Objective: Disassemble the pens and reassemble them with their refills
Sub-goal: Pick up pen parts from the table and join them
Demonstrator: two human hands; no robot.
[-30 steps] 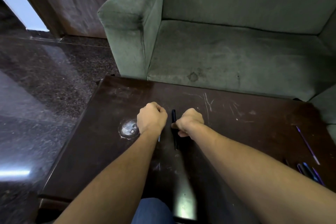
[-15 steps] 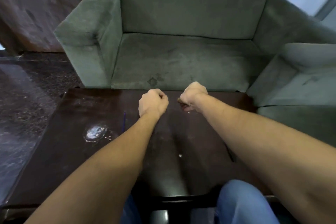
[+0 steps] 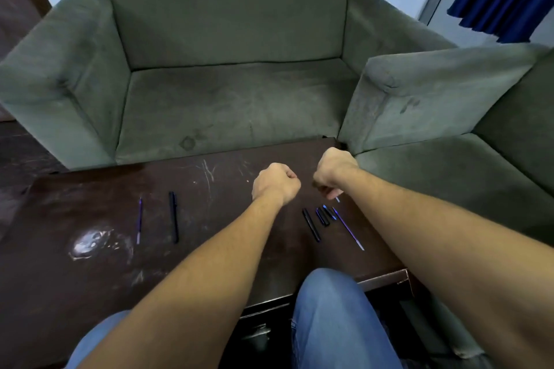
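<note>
My left hand [image 3: 275, 184] is a closed fist above the dark table [image 3: 90, 284], with nothing showing in it. My right hand [image 3: 334, 172] is also closed, near the table's far right corner. A thin pale refill tip [image 3: 337, 199] pokes out below its fingers. Just nearer than my hands lie a black pen barrel [image 3: 311, 225], two short dark pen pieces [image 3: 323, 216] and a purple refill [image 3: 348, 228]. Over on the left, a black pen [image 3: 174, 220] and another purple refill [image 3: 139, 220] lie side by side.
A green armchair [image 3: 224, 111] stands against the table's far edge and a second green seat [image 3: 449, 105] is at the right. A whitish stain [image 3: 90, 243] marks the table at the left. My knees in blue jeans [image 3: 332, 317] are at the near edge.
The black pen and refill that my hands held a second ago now lie on the table at the left. Both hands and my view have shifted right, to the group of pen parts.
</note>
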